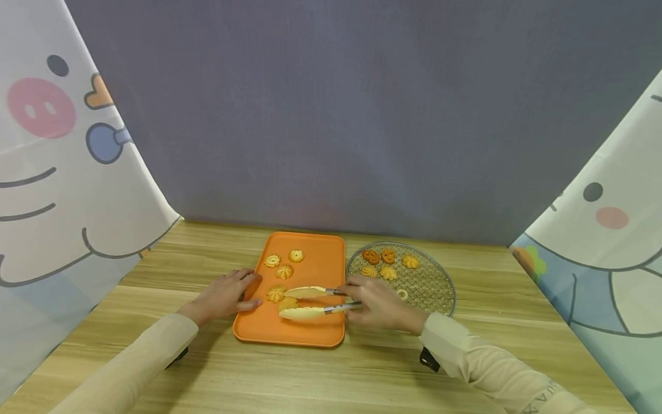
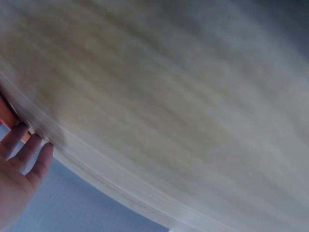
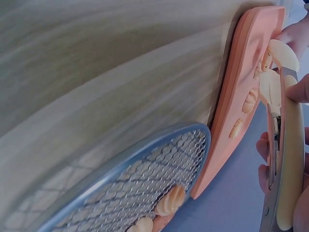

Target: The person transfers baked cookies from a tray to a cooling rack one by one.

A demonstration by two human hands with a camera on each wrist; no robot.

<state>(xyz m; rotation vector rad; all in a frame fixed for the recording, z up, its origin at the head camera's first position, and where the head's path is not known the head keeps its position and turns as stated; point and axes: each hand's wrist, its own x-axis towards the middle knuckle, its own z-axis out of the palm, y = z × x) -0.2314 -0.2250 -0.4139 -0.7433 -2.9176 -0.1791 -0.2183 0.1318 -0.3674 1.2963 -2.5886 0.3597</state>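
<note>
My right hand point(image 1: 374, 302) grips a pair of tongs point(image 1: 341, 308) with cream tips and metal arms, reaching over the orange tray point(image 1: 320, 259). The tips are spread, and a golden cookie point(image 1: 287, 303) lies between them on the tray. Close beside it sits a star-shaped cookie point(image 1: 276, 294). Further back on the tray are a ridged cookie point(image 1: 284, 271) and two paler cookies point(image 1: 296, 255). My left hand point(image 1: 224, 296) rests at the tray's left edge, its thumb over the rim. In the left wrist view, the left fingers point(image 2: 41, 162) touch that edge, fairly straight.
Right of the tray, a round wire mesh rack point(image 1: 429, 287) holds several cookies, among them two brown pretzel-shaped ones point(image 1: 388, 256) and a small pale ring point(image 1: 402, 294). Both stand on a wooden table point(image 1: 248, 374). A grey cloth point(image 1: 331, 126) rises behind, with printed curtains at both sides.
</note>
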